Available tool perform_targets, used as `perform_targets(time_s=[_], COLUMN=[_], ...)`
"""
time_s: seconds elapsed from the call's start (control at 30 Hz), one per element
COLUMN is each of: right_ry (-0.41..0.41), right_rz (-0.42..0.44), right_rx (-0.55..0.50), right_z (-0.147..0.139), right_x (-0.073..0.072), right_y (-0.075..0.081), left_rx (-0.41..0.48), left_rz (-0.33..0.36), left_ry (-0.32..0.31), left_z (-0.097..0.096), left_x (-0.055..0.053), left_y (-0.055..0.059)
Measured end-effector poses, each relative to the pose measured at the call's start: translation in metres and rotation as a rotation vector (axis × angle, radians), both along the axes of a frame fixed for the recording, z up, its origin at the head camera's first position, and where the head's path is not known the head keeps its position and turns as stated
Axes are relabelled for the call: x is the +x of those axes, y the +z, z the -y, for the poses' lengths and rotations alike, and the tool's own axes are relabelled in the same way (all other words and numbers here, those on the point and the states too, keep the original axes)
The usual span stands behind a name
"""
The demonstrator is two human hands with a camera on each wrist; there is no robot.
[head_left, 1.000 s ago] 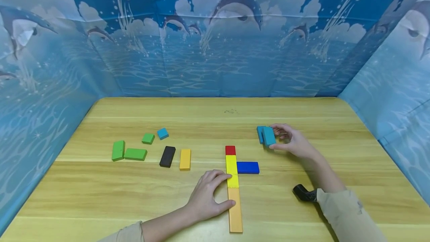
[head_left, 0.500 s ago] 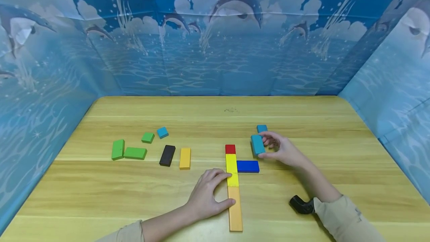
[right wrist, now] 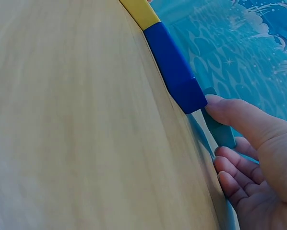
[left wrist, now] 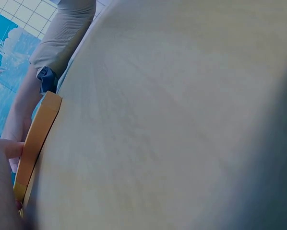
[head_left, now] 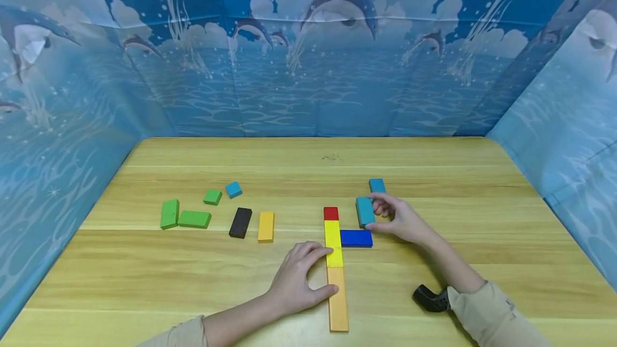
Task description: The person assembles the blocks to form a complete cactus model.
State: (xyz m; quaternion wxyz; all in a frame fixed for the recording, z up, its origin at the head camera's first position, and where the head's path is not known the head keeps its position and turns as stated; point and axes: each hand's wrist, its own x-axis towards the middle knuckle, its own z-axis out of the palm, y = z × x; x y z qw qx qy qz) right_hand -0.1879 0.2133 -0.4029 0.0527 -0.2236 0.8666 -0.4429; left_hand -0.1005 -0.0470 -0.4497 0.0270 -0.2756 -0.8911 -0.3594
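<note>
A column of blocks runs toward me on the table: a red block (head_left: pixel 330 213), a yellow strip (head_left: pixel 333 232), then a long orange block (head_left: pixel 339 312). My left hand (head_left: pixel 295 283) rests against its left side, a fingertip on the yellow part and the thumb on the orange block. A dark blue block (head_left: pixel 356 238) lies crosswise, its end against the yellow part's right side. My right hand (head_left: pixel 397 219) pinches a light blue block (head_left: pixel 365 212) between thumb and fingers, just behind the dark blue block's right end. Another light blue block (head_left: pixel 377 184) lies behind that hand, partly hidden.
On the left lie several green blocks (head_left: pixel 194 219), a small light blue block (head_left: pixel 233 189), a black block (head_left: pixel 240 223) and an orange-yellow block (head_left: pixel 266 227). A black curved object (head_left: pixel 430 299) sits at my right sleeve. A dolphin-print curtain (head_left: pixel 308 95) surrounds the table.
My right hand has carried the light blue block left and nearer, away from the other light blue block to the dark blue one. My left hand stays in place.
</note>
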Motion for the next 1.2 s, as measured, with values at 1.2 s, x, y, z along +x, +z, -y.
perform_targets(time_s=[1.2], right_ry=[-0.003], right_rz=[0.0], right_rx=[0.044], right_z=[-0.012], right_x=[-0.015], right_y=[-0.029], left_rx=[-0.001], left_rz=[-0.006], left_ry=[0.014], left_z=[-0.001], left_x=[0.0], left_y=[-0.001])
